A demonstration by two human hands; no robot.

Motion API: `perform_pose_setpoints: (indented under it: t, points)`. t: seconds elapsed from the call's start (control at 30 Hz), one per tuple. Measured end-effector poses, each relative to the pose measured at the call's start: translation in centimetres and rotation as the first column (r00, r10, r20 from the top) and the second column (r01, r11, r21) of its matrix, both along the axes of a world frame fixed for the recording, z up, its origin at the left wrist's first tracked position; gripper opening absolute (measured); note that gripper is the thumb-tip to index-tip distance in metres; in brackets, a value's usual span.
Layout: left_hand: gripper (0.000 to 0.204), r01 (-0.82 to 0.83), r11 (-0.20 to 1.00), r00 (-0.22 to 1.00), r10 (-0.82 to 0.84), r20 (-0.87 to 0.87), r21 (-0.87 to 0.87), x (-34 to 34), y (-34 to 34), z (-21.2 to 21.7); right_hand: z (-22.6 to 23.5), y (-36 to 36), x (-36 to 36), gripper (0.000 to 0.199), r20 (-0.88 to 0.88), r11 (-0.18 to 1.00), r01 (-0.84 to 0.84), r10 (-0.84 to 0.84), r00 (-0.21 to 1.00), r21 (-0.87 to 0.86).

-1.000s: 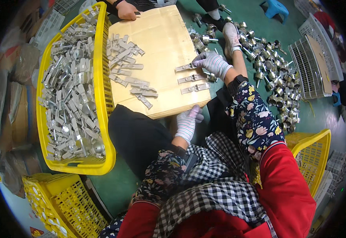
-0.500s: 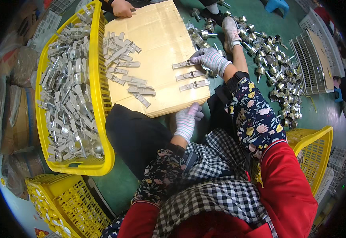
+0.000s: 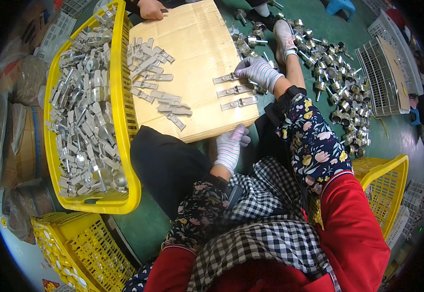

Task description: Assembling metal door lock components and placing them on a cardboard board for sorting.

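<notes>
My right hand (image 3: 259,72), in a striped glove, is closed at the end of a flat metal clip (image 3: 227,77) on the board's right side. Below that clip lie two similar ones, a middle clip (image 3: 234,91) and a lower clip (image 3: 239,103), roughly parallel. My left hand (image 3: 229,148), gloved too, is just below the near edge of the cardboard-topped board (image 3: 192,48). Its fingers are curled together; whatever they might hold is hidden. A loose pile of metal clips (image 3: 158,77) covers the board's left part.
A yellow basket (image 3: 132,180) full of metal parts stands left of the board. Cup-shaped metal parts with stems (image 3: 338,92) lie over the green floor at right. Another person's hand (image 3: 151,9) rests at the board's far edge. Yellow baskets (image 3: 389,194) flank me.
</notes>
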State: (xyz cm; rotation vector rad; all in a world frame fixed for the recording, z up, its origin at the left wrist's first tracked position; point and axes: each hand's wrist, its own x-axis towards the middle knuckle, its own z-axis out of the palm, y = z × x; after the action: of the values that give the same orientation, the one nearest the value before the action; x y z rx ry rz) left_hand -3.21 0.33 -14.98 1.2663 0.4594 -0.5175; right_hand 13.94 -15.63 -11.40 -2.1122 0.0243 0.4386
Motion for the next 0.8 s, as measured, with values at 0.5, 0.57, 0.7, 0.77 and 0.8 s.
perform_pose_setpoints:
  t: [0.5, 0.57, 0.7, 0.77, 0.8]
  points:
    - [0.032, 0.043, 0.999, 0.999, -0.043, -0.011, 0.004, 0.3, 0.1, -1.2, 6.9, 5.5, -4.4, 0.035, 0.547, 0.878, 0.111, 0.186, 0.816, -0.465]
    - [0.026, -0.065, 0.998, 0.987, 0.065, 0.144, -0.001, 0.2, 0.0, -2.4, 8.0, 9.9, -6.1, 0.027, 0.363, 0.856, -0.127, 0.342, 0.867, -0.501]
    - [0.022, -0.118, 0.989, 0.986, 0.127, 0.109, -0.085, 0.3, -0.4, -3.2, 6.4, 15.5, -7.6, 0.023, 0.271, 0.725, -0.29, 0.55, 0.79, -0.625]
    - [0.02, -0.148, 0.979, 0.985, 0.159, 0.072, -0.14, 0.5, -0.9, -3.4, 5.6, 16.2, -7.3, 0.023, 0.31, 0.736, -0.251, 0.533, 0.787, -0.629]
    - [0.019, -0.168, 0.972, 0.983, 0.178, 0.05, -0.165, 0.6, -1.0, -3.4, 5.8, 16.5, -6.9, 0.024, 0.262, 0.733, -0.264, 0.517, 0.815, -0.626]
